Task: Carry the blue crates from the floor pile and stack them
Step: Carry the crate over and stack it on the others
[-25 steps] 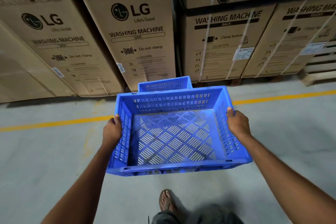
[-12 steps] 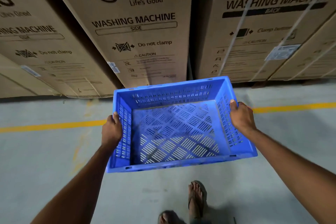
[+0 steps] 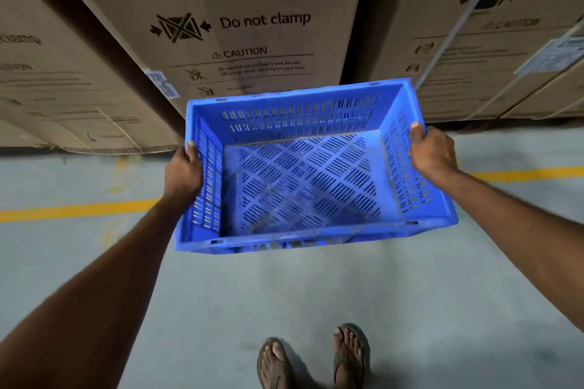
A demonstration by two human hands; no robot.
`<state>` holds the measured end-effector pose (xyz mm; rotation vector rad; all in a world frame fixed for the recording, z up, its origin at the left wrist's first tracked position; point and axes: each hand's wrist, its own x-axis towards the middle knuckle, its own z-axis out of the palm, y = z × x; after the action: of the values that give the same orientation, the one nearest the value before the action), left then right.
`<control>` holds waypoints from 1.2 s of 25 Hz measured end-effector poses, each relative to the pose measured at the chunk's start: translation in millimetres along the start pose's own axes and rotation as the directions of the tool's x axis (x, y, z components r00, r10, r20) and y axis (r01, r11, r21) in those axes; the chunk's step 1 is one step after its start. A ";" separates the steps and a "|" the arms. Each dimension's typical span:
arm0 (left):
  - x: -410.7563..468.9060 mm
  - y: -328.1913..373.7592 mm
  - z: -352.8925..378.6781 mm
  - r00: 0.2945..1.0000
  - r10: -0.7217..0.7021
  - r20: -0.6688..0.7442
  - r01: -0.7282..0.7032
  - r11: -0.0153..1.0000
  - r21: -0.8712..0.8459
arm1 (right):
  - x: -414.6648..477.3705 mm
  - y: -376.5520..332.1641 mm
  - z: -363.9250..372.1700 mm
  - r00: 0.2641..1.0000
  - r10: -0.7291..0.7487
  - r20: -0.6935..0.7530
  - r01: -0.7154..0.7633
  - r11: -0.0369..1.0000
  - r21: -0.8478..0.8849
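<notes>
**A:** Where does the person have the blue crate (image 3: 297, 117)?

**B:** It is lifted clear of the floor (image 3: 284, 297) and carried in front of the body, between two outstretched arms. The open side faces up, and the slotted bottom shows from wall to wall.

**A:** And how is the left grip (image 3: 183, 172) set?

**B:** It is clamped on the crate's left short wall. The thumb lies over the rim and the back of the hand is against the outside. The other fingers are hidden behind the wall.

**A:** The right grip (image 3: 433, 151)?

**B:** Much the same on the opposite short wall: thumb hooked over the rim, palm on the outside, clasping the plastic. So both are closed around the crate.

**A:** What stands beyond it?

**B:** There is a row of tall cardboard boxes. The middle box (image 3: 240, 28) is printed "SIDE", "Do not clamp" and "CAUTION", with a small sticker (image 3: 161, 82) at its lower left corner. The crate's far wall overlaps this box in the view, but whether they touch cannot be told. The right-hand box (image 3: 474, 66) has a pale strap (image 3: 455, 22) running across it.

**A:** And below?

**B:** The floor is grey concrete, with a yellow line (image 3: 79, 210) passing under the crate. The person's sandalled feet, the left foot (image 3: 275, 363) and the right foot (image 3: 350, 354), are side by side at the bottom edge.
</notes>
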<state>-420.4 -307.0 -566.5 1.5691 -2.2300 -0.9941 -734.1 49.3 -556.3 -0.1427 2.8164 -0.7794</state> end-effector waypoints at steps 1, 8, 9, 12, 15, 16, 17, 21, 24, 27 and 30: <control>7.4 -0.7 4.0 1.000 -0.004 0.002 0.004 1.000 0.004 | 5.8 -0.7 7.2 1.000 0.000 -0.002 0.000 1.000 -0.001; 45.4 -21.9 28.8 0.998 -0.061 0.015 0.062 0.996 -0.058 | 32.4 -9.2 38.3 1.000 0.018 0.002 -0.018 0.999 -0.035; 52.9 -28.2 34.4 0.998 -0.065 0.020 0.067 0.995 -0.076 | 36.3 -9.8 40.3 1.000 0.024 0.005 -0.024 0.999 -0.038; 55.9 -16.3 34.2 0.995 -0.093 0.020 0.095 0.987 -0.131 | 52.0 -7.3 46.0 0.999 0.036 -0.021 -0.037 0.999 -0.011; 56.7 0.5 35.2 0.997 -0.078 0.027 0.081 0.980 -0.179 | 61.3 -4.8 53.1 0.999 0.046 -0.018 -0.046 0.999 -0.014; 57.1 3.4 36.0 0.996 -0.079 0.035 0.084 0.977 -0.195 | 63.8 -3.8 54.4 0.999 0.037 -0.022 -0.037 0.999 -0.004; 58.9 4.4 38.1 0.996 -0.072 0.044 0.080 0.975 -0.207 | 68.9 -2.2 55.8 0.999 0.032 -0.020 -0.032 0.999 0.011; 74.0 4.7 51.7 0.996 -0.053 0.066 0.068 0.967 -0.246 | 104.6 2.0 60.2 1.000 0.013 -0.026 -0.011 0.997 0.071; 84.6 4.8 61.8 0.998 -0.038 0.040 0.047 0.965 -0.257 | 121.5 5.6 67.8 0.999 0.015 -0.051 -0.011 0.996 0.086; 91.6 6.9 65.7 0.999 -0.030 0.032 0.037 0.973 -0.228 | 133.4 11.1 77.6 0.999 0.019 -0.046 -0.016 0.997 0.078; 89.7 5.7 52.4 0.998 -0.039 0.051 0.048 0.981 -0.190 | 99.0 -11.0 53.1 0.999 0.032 -0.043 -0.032 0.999 0.012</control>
<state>-488.7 -366.1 -618.1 1.5309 -2.0668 -1.2299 -817.7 -1.3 -612.9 -0.0794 2.8473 -0.8005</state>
